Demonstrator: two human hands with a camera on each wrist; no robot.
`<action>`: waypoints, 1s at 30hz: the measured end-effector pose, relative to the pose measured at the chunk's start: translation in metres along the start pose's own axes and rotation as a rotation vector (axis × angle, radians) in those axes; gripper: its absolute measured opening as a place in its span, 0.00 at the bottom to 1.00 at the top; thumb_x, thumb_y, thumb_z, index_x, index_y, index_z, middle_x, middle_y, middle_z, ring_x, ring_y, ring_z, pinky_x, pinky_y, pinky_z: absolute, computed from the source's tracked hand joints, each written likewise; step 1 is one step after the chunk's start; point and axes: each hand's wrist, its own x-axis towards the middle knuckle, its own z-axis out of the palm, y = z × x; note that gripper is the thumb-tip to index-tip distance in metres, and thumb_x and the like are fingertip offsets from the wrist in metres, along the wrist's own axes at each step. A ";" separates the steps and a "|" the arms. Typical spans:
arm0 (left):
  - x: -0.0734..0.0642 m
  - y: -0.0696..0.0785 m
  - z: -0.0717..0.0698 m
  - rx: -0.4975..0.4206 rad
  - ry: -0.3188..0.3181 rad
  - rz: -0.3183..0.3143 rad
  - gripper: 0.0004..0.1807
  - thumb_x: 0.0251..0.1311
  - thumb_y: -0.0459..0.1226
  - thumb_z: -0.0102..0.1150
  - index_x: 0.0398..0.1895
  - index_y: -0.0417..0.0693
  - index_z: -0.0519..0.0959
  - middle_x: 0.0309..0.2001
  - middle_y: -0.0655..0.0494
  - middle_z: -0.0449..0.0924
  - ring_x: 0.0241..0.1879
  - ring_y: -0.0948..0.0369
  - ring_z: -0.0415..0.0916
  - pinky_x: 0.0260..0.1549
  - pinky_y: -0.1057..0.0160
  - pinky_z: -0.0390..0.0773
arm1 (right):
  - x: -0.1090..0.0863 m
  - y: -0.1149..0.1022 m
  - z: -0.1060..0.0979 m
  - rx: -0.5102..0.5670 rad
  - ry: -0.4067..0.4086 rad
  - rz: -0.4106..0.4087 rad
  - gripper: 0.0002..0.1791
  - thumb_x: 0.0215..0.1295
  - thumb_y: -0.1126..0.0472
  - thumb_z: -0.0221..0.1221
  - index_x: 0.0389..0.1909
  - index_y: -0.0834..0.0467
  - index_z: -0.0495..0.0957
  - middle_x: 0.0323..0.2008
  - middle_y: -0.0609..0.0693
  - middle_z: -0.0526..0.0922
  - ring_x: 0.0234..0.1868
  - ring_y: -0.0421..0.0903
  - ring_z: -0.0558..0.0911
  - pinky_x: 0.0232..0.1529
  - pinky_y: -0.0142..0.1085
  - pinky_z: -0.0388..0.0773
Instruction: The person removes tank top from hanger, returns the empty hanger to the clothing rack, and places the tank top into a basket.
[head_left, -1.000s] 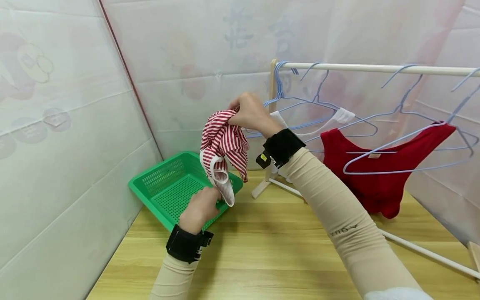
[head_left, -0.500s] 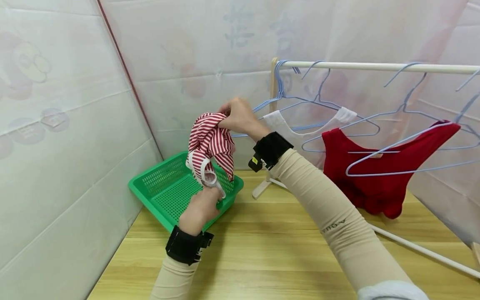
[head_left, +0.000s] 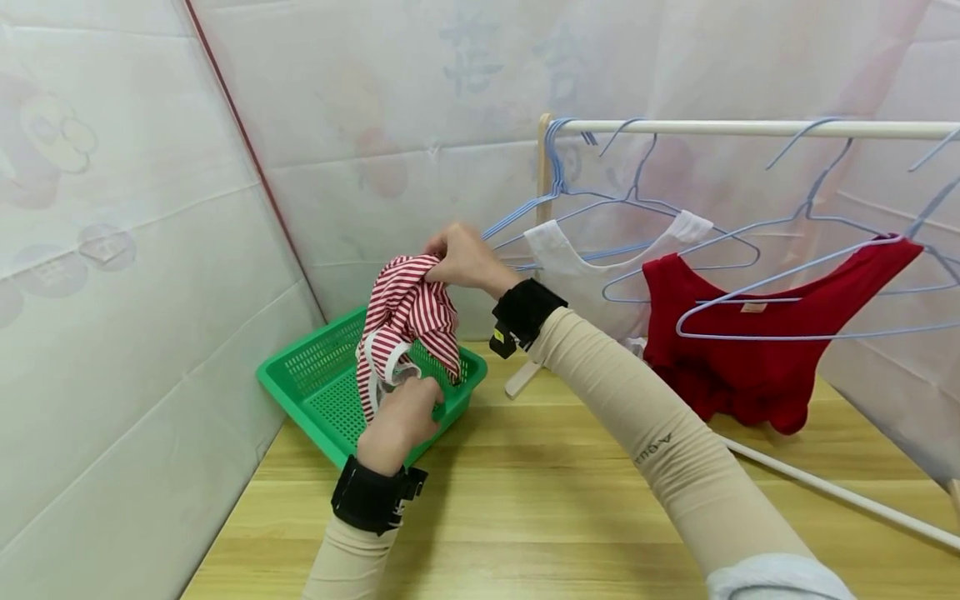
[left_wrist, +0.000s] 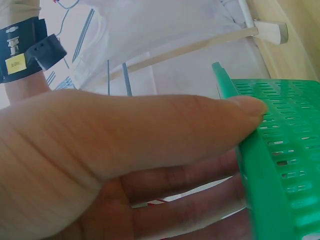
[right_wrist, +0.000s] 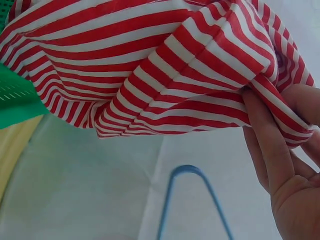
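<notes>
We observe the right hand [head_left: 467, 258] pinching a striped garment [head_left: 412, 307] over the green basket [head_left: 300, 407], whose rim the left hand [head_left: 401, 423] grips; the basket stands on the bench [head_left: 525, 508].

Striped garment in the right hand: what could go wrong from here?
The right hand pinches the striped garment at one bunched spot, so it might slip or drop. Its lower folds hang over the green basket, close to the left hand, and could snag on the rim. The left hand grips that rim, so a careless pull might shift the basket.
</notes>
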 end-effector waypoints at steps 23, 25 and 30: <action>0.003 0.000 0.000 0.003 -0.011 0.012 0.18 0.56 0.31 0.75 0.51 0.42 0.87 0.50 0.47 0.88 0.48 0.49 0.86 0.46 0.50 0.87 | 0.001 0.030 0.041 0.056 -0.170 0.054 0.13 0.60 0.71 0.66 0.46 0.64 0.87 0.43 0.58 0.88 0.40 0.47 0.85 0.37 0.32 0.84; 0.003 0.000 0.000 -0.002 -0.010 0.014 0.18 0.55 0.31 0.75 0.51 0.41 0.87 0.50 0.47 0.88 0.48 0.49 0.86 0.46 0.50 0.87 | 0.001 0.034 0.042 0.070 -0.197 0.048 0.13 0.60 0.72 0.65 0.47 0.64 0.87 0.43 0.59 0.88 0.40 0.47 0.85 0.37 0.32 0.84; 0.002 -0.001 0.000 -0.011 -0.003 0.028 0.17 0.54 0.30 0.76 0.49 0.40 0.87 0.47 0.47 0.88 0.47 0.50 0.86 0.45 0.51 0.87 | 0.000 0.043 0.045 0.099 -0.270 0.067 0.14 0.60 0.73 0.64 0.47 0.65 0.87 0.41 0.58 0.88 0.38 0.45 0.83 0.37 0.32 0.83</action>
